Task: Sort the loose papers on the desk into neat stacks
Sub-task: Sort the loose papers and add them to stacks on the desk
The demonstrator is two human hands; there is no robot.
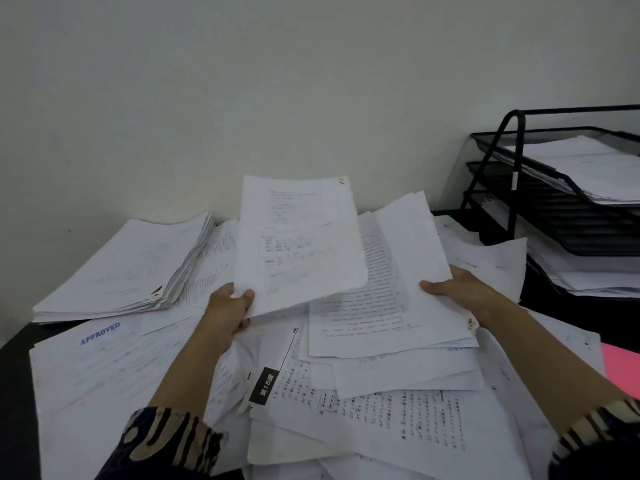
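We hold one stapled sheet set (298, 244) in our left hand (227, 311), thumb pinched over its lower left corner, lifted above the pile. Our right hand (460, 292) grips the right edge of a second batch of sheets (388, 292), thumb on top, lying on the loose papers (363, 417) that cover the desk (17, 393). We judge paper of this kind light, limp and slippery sheet on sheet; a held page droops, so a grip near a stapled corner or along an edge with support beneath serves best. Counted: one squared stack (128, 268) at far left, one stamped "APPROVED" sheet (100, 355), one pink sheet (621, 368), one black tiered tray rack (512, 188) already bearing papers. The loose sheets are too overlapped to count.
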